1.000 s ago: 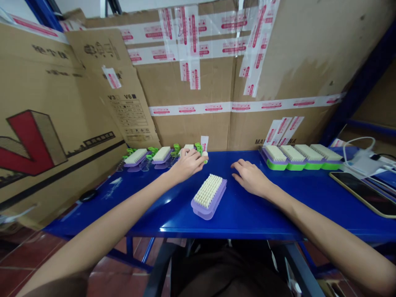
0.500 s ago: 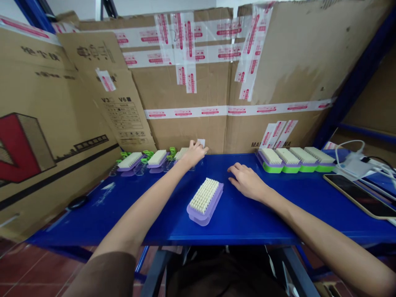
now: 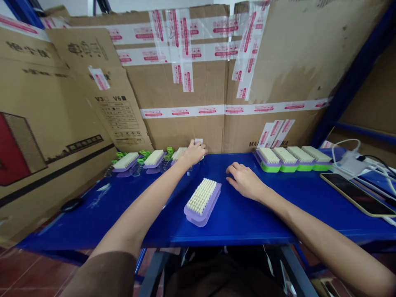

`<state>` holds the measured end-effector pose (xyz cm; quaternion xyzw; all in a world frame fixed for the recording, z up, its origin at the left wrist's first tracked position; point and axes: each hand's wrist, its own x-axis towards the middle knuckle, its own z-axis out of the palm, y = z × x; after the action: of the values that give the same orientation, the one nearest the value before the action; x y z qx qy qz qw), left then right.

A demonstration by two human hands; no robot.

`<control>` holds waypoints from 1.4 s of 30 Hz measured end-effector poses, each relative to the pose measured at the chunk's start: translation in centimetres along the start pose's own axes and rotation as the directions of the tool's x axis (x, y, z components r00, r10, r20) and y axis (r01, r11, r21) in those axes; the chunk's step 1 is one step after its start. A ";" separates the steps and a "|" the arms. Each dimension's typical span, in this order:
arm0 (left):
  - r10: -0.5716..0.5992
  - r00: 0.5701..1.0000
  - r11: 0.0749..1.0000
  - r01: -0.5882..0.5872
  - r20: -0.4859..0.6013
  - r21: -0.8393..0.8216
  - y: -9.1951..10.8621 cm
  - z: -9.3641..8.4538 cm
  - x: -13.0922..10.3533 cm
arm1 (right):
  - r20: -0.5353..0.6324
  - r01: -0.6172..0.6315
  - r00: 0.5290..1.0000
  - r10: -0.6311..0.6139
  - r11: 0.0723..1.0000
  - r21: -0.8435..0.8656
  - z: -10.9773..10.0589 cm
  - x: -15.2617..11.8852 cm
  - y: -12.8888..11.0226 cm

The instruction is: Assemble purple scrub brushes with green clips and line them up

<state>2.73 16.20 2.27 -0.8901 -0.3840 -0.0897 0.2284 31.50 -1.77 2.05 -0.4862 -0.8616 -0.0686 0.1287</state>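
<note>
Leftmost, a printed box (image 3: 62,119) stands by the blue table (image 3: 253,225), with a black disc (image 3: 71,205) lying near the table's left edge. Next, in a line toward the back, come the first brush (image 3: 125,161), the second brush (image 3: 154,158) and the third brush (image 3: 178,154), cream bristles up on purple bases, with green clips (image 3: 169,153) among them. At the third brush's right end is the left hand (image 3: 195,153), fingers bent and drawn close together; I cannot tell whether it grips anything. A white tab (image 3: 198,140) shows just behind that hand. Nearer the front edge, the middle brush (image 3: 202,201) lies slantwise on the table, bristles up, apart from both hands. To its right, the right hand (image 3: 246,180) is palm down, fingers loosely bent, a narrow gap between thumb and forefinger. Farther right, four brushes (image 3: 269,156) sit side by side, green along the bottom, below tape strips (image 3: 275,133) on the cardboard (image 3: 185,131). Last come a white charger (image 3: 349,164) and a phone (image 3: 355,194) lying screen up.
</note>
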 end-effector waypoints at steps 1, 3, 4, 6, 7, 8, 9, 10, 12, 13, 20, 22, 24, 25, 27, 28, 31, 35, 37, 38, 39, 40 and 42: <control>0.000 1.000 1.000 0.000 0.010 -0.003 -0.3 0.1 0.1 | -0.003 0.002 1.000 -0.002 1.000 0.001 0.1 0.0 0.1; -0.006 0.999 1.000 0.007 0.032 -0.007 -1.0 0.2 0.3 | -0.011 0.002 1.000 -0.002 1.000 0.003 0.2 0.1 0.2; -0.013 0.999 1.000 0.013 0.040 -0.008 -1.3 0.3 0.4 | -0.015 0.003 1.000 -0.003 1.000 0.004 0.3 0.1 0.2; -0.031 0.998 0.999 0.032 0.045 -0.010 -1.9 0.4 0.5 | -0.019 0.006 1.000 -0.006 1.000 0.006 0.4 0.1 0.3; -0.042 0.998 0.999 0.042 0.044 -0.010 -2.1 0.4 0.5 | -0.018 0.007 1.000 -0.007 1.000 0.007 0.4 0.1 0.3; -0.052 0.998 0.999 0.053 0.042 -0.009 -2.2 0.4 0.4 | -0.014 0.008 1.000 -0.008 1.000 0.008 0.5 0.1 0.3; -0.061 0.997 0.998 0.062 0.039 -0.009 -2.3 0.4 0.4 | -0.011 0.009 1.000 -0.009 1.000 0.009 0.5 0.0 0.2; -0.069 0.997 0.998 0.069 0.035 -0.009 -2.3 0.3 0.3 | -0.008 0.009 1.000 -0.009 1.000 0.009 0.4 0.0 0.2; -0.078 0.997 0.997 0.079 0.027 -0.010 -2.2 0.0 0.1 | -0.006 0.009 1.000 -0.009 1.000 0.010 0.4 0.0 0.2; -0.080 0.997 0.997 0.080 0.023 -0.011 -2.1 -0.2 0.1 | -0.007 0.006 1.000 -0.006 1.000 0.010 0.3 0.0 0.1; -0.047 0.998 0.998 0.046 -0.028 -0.044 0.2 -4.2 -2.2 | -0.004 0.006 1.000 -0.006 1.000 0.029 -0.1 0.1 0.0; -0.013 0.992 0.990 -0.005 -0.124 -0.142 1.6 -5.7 -4.2 | -0.014 0.036 0.999 -0.035 0.998 0.054 -0.2 0.1 -0.1; 0.006 0.972 0.951 -0.079 -0.236 -0.300 2.9 -6.8 -6.8 | -0.042 0.089 0.995 -0.085 0.991 0.096 -0.4 0.0 -0.3; 0.007 0.964 0.926 -0.106 -0.266 -0.363 3.4 -7.1 -8.1 | -0.061 0.128 0.991 -0.121 0.984 0.125 -0.5 -0.1 -0.5; -0.041 0.958 0.896 -0.091 -0.284 -0.435 3.9 -7.4 -10.4 | -0.116 0.232 0.970 -0.212 0.952 0.199 -0.7 -0.2 -0.8; -0.078 0.954 0.900 -0.057 -0.290 -0.432 3.8 -7.5 -11.2 | -0.154 0.293 0.953 -0.263 0.928 0.232 -0.7 -0.3 -1.1; -0.198 0.932 0.907 0.058 -0.303 -0.416 2.6 -7.5 -12.3 | -0.287 0.458 0.876 -0.388 0.857 0.237 -0.8 -0.8 -2.1; -0.267 0.920 0.893 0.124 -0.288 -0.432 1.4 -7.5 -12.0 | -0.361 0.598 0.755 -0.548 0.801 0.034 -0.7 -1.5 -3.8; -0.228 0.942 0.906 0.112 -0.248 -0.408 1.4 -7.5 -11.9 | -0.346 0.651 0.697 -0.628 0.756 -0.061 -0.6 -1.8 -4.4; -0.214 0.950 0.909 0.109 -0.226 -0.401 1.6 -7.5 -11.9 | -0.332 0.675 0.670 -0.664 0.731 -0.100 -0.5 -1.9 -4.6; -0.205 0.956 0.912 0.108 -0.210 -0.397 1.8 -7.5 -11.9 | -0.315 0.692 0.652 -0.690 0.711 -0.126 -0.5 -1.9 -4.7; -0.199 0.960 0.914 0.108 -0.198 -0.392 2.0 -7.4 -11.9 | -0.301 0.699 0.645 -0.702 0.702 -0.139 -0.4 -1.9 -4.7; -0.189 0.965 0.915 0.105 -0.185 -0.389 2.4 -7.3 -11.9 | -0.281 0.688 0.665 -0.692 0.714 -0.129 -0.3 -1.7 -4.6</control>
<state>-3.65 3.63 3.93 -0.8706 -0.3982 -0.2757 0.0868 28.45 -5.64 1.90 -0.1080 -0.9495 -0.1925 0.2232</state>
